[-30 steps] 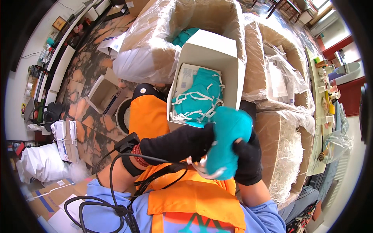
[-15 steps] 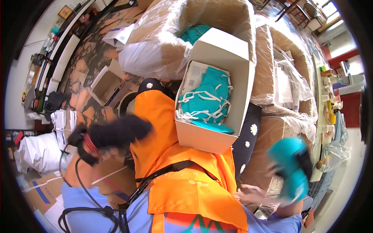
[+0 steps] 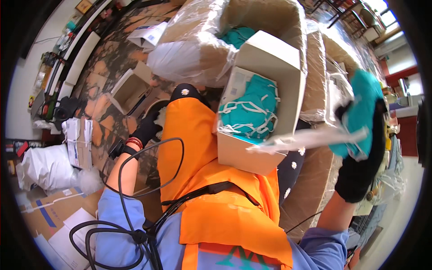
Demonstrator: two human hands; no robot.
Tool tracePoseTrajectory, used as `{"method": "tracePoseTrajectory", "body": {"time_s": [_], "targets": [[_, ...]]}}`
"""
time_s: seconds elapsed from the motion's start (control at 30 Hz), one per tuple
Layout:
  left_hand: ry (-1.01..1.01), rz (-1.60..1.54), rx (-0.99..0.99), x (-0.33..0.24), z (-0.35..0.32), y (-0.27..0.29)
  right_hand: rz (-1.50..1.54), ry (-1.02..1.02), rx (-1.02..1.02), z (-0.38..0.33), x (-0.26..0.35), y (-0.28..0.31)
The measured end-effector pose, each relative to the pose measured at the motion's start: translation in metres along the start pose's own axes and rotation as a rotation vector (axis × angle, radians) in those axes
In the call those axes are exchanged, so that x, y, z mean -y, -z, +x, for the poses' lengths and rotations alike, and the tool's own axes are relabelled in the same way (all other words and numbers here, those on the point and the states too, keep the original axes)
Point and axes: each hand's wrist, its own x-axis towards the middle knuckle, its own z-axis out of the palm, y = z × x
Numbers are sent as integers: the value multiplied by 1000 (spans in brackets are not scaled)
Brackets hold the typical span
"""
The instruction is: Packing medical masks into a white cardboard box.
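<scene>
Teal strapped piece (image 3: pixel 362 99), one, long axis running near to far, held in the closed grip of the right hand (image 3: pixel 378 135), right of the open box (image 3: pixel 240 153) of similar pieces (image 3: pixel 258 105) (the left hand (image 3: pixel 147 129), grip unreadable, is at a round tub (image 3: pixel 155 106), left).

No words or numbers can be read clearly; only partial or blurred markings show. On the chest of the pale blue-violet shirt (image 3: pixel 299 252), large green letter-like strokes (image 3: pixel 245 257) stand on an orange-red patch, cut off by the lower edge. The flat brown cardboard carton (image 3: pixel 67 207) at lower left bears a blue stripe and small blue printed characters, too small to make out. A pale paper sheet (image 3: pixel 239 83) inside the long open cardboard box (image 3: pixel 252 155) carries a faint grey printed block. The small open brown cardboard box (image 3: pixel 145 102) shows a dark blue mark.
</scene>
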Motion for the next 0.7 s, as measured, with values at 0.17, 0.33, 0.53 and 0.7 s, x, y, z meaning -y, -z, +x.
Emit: {"method": "tracePoseTrajectory", "body": {"time_s": [0.17,0.33,0.53,0.7], "targets": [[100,323,-215,-94,32,21,107,-46,78,26,15,-18],[-417,-394,95,-262,38,42,14,151,81,40,29,-23],[-839,-225,328,-356,21,-26,179,55,74,51,37,-11],[-480,-486,875,-357,11,-48,456,-139,18,50,50,-7]]}}
